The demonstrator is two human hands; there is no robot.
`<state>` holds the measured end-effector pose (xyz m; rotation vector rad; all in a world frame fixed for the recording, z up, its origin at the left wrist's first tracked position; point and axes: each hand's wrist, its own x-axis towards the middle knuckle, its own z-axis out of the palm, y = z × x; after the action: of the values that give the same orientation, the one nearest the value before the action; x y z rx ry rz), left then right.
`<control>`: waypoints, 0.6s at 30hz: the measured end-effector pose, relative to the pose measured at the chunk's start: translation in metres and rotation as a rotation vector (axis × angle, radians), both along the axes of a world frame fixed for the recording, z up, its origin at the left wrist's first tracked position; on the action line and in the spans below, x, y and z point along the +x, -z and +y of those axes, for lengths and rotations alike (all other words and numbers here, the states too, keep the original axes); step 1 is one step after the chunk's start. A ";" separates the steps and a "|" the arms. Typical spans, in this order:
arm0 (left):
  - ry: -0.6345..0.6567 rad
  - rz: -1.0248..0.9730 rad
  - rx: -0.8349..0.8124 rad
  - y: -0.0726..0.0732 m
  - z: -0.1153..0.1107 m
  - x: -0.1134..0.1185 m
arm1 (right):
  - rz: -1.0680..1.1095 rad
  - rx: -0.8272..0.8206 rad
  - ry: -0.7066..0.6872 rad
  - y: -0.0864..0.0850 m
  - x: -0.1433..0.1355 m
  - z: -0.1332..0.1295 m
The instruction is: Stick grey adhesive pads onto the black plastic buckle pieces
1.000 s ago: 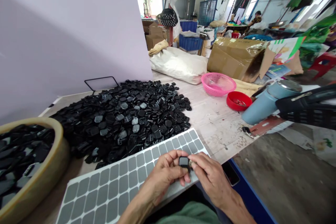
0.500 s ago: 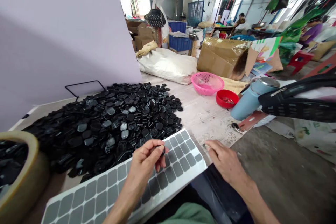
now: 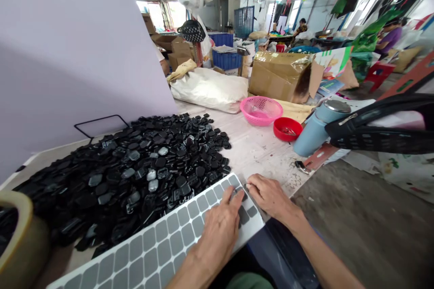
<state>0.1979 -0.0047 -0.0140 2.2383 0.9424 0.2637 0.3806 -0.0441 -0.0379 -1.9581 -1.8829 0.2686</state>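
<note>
A long white sheet with rows of grey rounded rectangles lies at the table's front edge. My left hand is over its right part, fingers pointing away, fingertips down on the grey shapes near the right end. Whether a small piece is under those fingertips is hard to see. My right hand rests just beyond the sheet's right end, its thumb and index finger pinched together at the corner; what they hold is too small to name. Behind the sheet spreads a big pile of small black pieces, a few of them clear.
A tape roll stands at the near left. Beyond the pile are a white sack, a pink basket, a red bowl, a blue bottle and a cardboard box. People sit in the background.
My left hand has moved from holding a small black piece above the sheet to pressing down near its right end. My right hand has shifted slightly left. The camera view has turned a little.
</note>
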 end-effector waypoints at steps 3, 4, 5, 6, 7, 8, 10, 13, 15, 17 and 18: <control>0.032 0.010 -0.007 0.009 0.002 0.002 | -0.023 -0.001 -0.040 0.000 0.002 0.001; 0.043 0.001 -0.007 0.012 0.003 0.002 | -0.029 -0.003 -0.055 0.000 0.003 0.001; 0.051 -0.006 -0.002 0.015 0.004 0.002 | -0.033 -0.005 -0.072 -0.001 0.004 0.001; 0.059 -0.006 0.010 0.017 0.004 0.002 | -0.036 -0.008 -0.091 -0.001 0.005 0.001; 0.064 0.002 0.027 0.020 0.004 0.002 | -0.038 -0.012 -0.111 -0.002 0.006 0.001; 0.073 0.014 0.047 0.022 0.004 0.002 | -0.040 -0.016 -0.129 -0.003 0.007 0.002; 0.084 0.033 0.091 0.024 0.004 0.002 | -0.043 -0.023 -0.159 -0.004 0.008 0.003; 0.109 0.132 0.156 0.024 0.003 0.004 | -0.050 -0.035 -0.186 -0.006 0.010 0.005; 0.140 0.257 0.200 0.021 0.004 0.006 | -0.056 -0.043 -0.193 -0.008 0.009 0.007; 0.182 0.345 0.230 0.018 0.004 0.008 | -0.064 -0.048 -0.195 -0.010 0.008 0.008; 0.196 0.362 0.240 0.017 0.003 0.008 | -0.066 -0.050 -0.195 -0.011 0.007 0.009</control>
<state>0.2060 -0.0014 -0.0306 2.6371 0.9005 -0.1297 0.3876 -0.0354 -0.0271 -1.8364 -2.1330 0.3128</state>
